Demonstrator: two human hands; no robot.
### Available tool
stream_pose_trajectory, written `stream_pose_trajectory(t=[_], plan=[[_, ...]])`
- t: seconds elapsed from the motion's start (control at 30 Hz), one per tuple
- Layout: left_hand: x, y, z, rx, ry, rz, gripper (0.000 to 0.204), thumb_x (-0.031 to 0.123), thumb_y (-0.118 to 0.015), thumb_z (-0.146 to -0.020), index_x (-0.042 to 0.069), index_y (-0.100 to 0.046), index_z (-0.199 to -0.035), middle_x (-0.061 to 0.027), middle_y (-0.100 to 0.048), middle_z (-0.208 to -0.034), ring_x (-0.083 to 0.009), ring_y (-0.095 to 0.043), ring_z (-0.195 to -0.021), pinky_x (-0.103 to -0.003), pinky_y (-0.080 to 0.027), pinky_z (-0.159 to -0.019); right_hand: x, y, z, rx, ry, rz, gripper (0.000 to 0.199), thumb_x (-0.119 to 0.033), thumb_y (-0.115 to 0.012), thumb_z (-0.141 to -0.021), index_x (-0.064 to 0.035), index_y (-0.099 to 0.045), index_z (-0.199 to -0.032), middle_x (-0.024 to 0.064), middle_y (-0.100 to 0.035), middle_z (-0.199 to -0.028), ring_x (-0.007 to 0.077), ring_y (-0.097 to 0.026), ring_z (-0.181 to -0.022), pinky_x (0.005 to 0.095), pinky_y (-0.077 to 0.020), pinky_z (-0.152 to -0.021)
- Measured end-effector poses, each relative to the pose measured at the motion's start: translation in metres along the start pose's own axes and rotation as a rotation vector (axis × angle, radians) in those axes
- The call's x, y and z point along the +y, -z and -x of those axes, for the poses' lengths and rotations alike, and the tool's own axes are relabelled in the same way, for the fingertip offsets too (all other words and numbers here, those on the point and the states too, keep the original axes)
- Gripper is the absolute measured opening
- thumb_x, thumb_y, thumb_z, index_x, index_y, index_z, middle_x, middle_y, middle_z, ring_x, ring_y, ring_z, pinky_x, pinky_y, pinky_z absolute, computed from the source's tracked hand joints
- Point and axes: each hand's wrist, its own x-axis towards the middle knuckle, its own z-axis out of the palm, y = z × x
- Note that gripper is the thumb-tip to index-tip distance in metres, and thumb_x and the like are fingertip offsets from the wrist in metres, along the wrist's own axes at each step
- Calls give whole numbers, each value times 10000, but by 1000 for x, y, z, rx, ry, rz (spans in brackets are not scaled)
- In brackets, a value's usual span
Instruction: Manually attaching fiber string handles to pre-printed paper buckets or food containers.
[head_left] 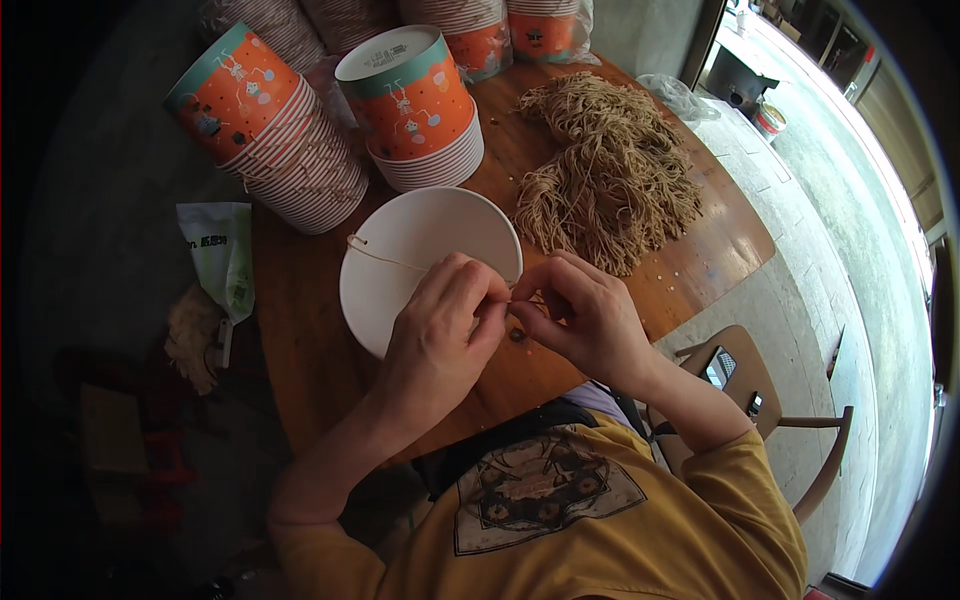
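Note:
A white paper tub (430, 215) lies tipped in front of me, its hollow inside facing me. Thin tan string (385, 258) passes through its rim at the left and runs across the opening to my fingers. My left hand (445, 310) is closed in a pinch on the string, in front of the tub's lower right side. Close beside it, my right hand (585, 312) also pinches, its fingertips nearly meeting the left ones. The bit of string between the fingertips is mostly hidden. A large heap of tan strings (610, 170) lies on the table to the right.
Stacks of orange and green paper tubs stand at the back: a leaning stack (245, 110) and an upright stack (410, 100). Beneath everything is a wooden table (715, 240). A chair (745, 385) at the right holds a phone (719, 367). A plastic bag (225, 255) hangs at the left edge.

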Motion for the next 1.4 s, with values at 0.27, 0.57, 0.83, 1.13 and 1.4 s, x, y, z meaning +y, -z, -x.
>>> stream_pose_trajectory(t=[0.27, 0.57, 0.83, 1.13, 1.4], plan=[[4, 2, -5, -68, 229, 372, 185, -64, -581, -835, 27, -475, -956, -47, -556, -833, -119, -582, -744, -273, -486, -673, 2, 0, 1, 13, -59, -63, 121, -79, -646, -813, -43, -583, -910, 66, -550, -802, 165, -593, -642, 285, -484, -569], [-7, 4, -8, -156, 417, 673, 296, -18, -556, -886, 35, -425, -1146, -25, -588, -908, -71, -551, -858, -237, -454, -804, 7, -7, 5, 101, -49, -80, 137, -74, -658, -809, -50, -576, -915, 60, -550, -805, 171, -602, -661, 285, -498, -561], [-7, 3, -12, -157, 497, 778, 325, 23, -572, -921, 13, -392, -1191, -48, -604, -924, -79, -556, -883, -231, -454, -823, 13, 7, 3, 83, 397, 403, 328, -75, -682, -693, -127, -578, -999, -1, -526, -773, 171, -591, -652, 308, -491, -488], [-5, 4, -14, -160, 552, 773, 360, 59, -599, -916, 6, -380, -1197, -65, -625, -905, -86, -574, -857, -229, -474, -795, 13, 22, -6, 18, 659, 656, 326, -109, -676, -698, -78, -614, -1017, 4, -527, -746, 145, -545, -607, 281, -440, -463], [-7, 1, -14, -141, 600, 879, 342, 52, -604, -910, 16, -385, -1170, -69, -624, -914, -94, -575, -866, -233, -475, -796, 8, 17, -19, 11, 698, 645, 182, -137, -680, -700, -102, -582, -850, -2, -487, -722, 144, -516, -599, 276, -438, -461]])
